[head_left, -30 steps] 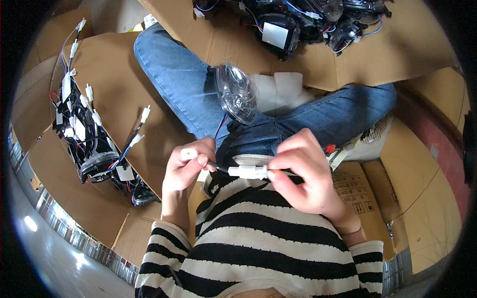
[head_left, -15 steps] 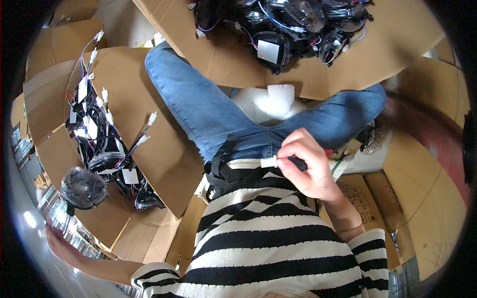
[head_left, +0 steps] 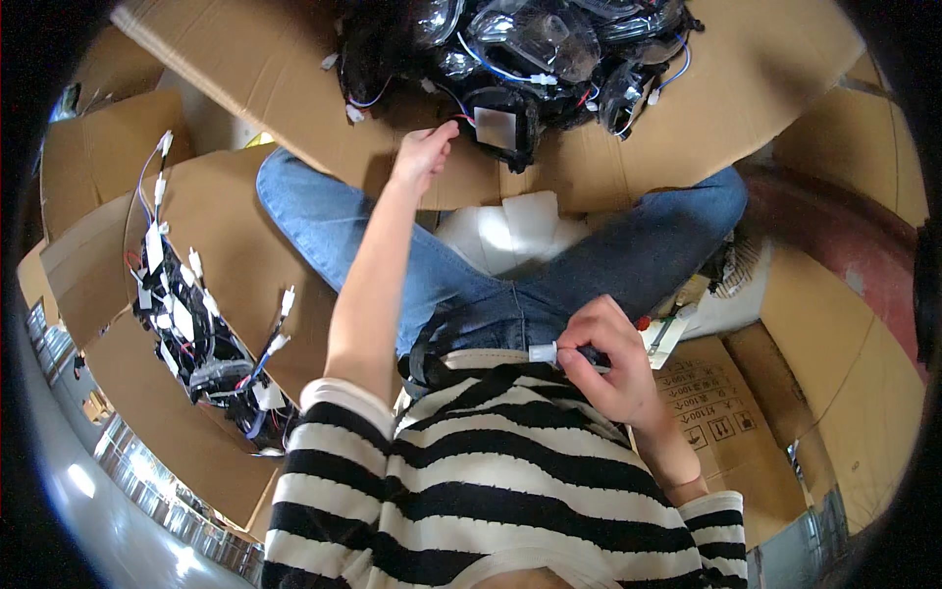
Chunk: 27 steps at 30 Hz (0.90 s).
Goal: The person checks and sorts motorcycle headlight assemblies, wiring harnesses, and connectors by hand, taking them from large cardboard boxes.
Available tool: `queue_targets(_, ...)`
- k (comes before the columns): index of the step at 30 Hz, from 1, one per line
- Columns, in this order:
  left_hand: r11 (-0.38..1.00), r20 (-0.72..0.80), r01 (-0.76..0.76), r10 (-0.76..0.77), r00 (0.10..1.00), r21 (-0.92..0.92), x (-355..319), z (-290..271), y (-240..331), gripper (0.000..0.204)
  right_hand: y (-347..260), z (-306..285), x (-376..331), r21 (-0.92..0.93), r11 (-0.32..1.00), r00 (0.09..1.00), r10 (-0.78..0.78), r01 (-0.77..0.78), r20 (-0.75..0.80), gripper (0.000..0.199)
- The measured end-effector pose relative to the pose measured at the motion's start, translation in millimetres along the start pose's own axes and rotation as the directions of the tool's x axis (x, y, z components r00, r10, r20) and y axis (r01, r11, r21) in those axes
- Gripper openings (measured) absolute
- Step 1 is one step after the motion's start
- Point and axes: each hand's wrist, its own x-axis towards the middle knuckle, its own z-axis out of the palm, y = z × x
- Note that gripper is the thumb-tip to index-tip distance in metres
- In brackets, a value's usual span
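Left hand point(head_left: 424, 155) now forward at fan pile point(head_left: 520, 59) edge, right hand point(head_left: 603, 358) gripping tool point(head_left: 564, 353)

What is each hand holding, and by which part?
The right hand grips a slim dark tool by its shaft, white tip poking out. The left hand holds nothing, reaching toward the pile of wired parts.

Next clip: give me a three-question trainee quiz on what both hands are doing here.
1. True or false: the left hand rests in the lap.
2. What does the right hand hold? A) white-tipped tool B) cardboard flap C) white foam block
3. Fill in: the left hand reaches the pile of black wired parts lying on ____.

Key: 1 false, it stretches forward to the pile. 2 A, the white-tipped tool. 3 cardboard.
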Motion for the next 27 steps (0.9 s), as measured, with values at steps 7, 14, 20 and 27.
queue_targets(7, 0.886, -0.192, 0.292, -0.377, 0.906, -0.361, 87.7, 44.5, -23.2, 0.01, 2.3, -7.1, 15.7, 0.031, 0.989, 0.989, 0.148, -0.147, -0.021, 0.01)
queue_targets(14, 0.854, -0.178, -0.002, -0.106, 0.978, -0.52, 70.1, 32.2, -41.9, 0.01, 4.5, -4.4, 30.1, 0.051, 0.978, 0.979, 0.202, -0.201, -0.007, 0.009)
queue_targets(20, 0.96, -0.22, -0.273, 0.254, 0.942, -0.063, -24.7, 21.3, -29.0, 0.018, 4.6, 1.1, 27.4, 0.033, 0.983, 0.983, 0.178, -0.18, 0.054, 0.008)
queue_targets(27, 0.79, -0.124, -0.603, 0.591, 0.797, -0.112, -129.1, 34.6, -8.8, 0.012, -3.8, 9.0, 12.3, -0.034, 0.99, 0.989, 0.135, -0.134, 0.063, 0.009)
